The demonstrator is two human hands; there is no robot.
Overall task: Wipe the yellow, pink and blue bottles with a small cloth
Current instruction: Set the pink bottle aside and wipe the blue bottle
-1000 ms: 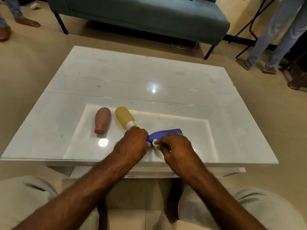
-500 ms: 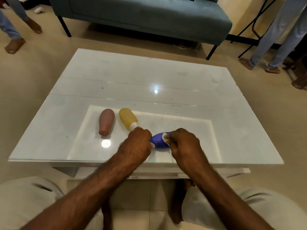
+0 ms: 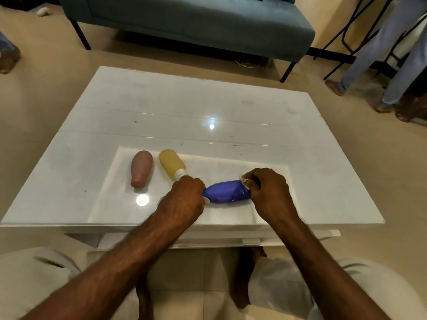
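From the head view, the deep blue soft plastic bottle [image 3: 225, 192] lies on its side near the front edge of the glossy white glass-topped desk [image 3: 184, 107], its long axis running left to right, tilted a little so the right end sits slightly farther away. The left hand [image 3: 184, 200] is closed around the bottle's left, cap end, fingers curled under and hiding the cap, so it seems to act as the anchor. The right hand [image 3: 268, 192] covers the bottle's right, base end, with its fingers [image 3: 250, 179] pinching a small pale cloth [image 3: 245, 183] of which only a crumpled scrap shows against the blue surface. The bottle's middle lies bare between the two hands, so the relation that matters is simple: the unwiped length stretches leftward from the right hand's cloth, along the bottle's axis, towards the left hand. Judging from this, the next stroke would probably run from right to left along the body, or the left hand would roll the bottle to bring a new side up. Just left and a little farther off, the mustard yellow plastic bottle with a white cap [image 3: 172, 165] lies with its cap touching or nearly touching the left hand, and the dusty pink bottle [image 3: 141, 168] lies beside it, both untouched by either hand.
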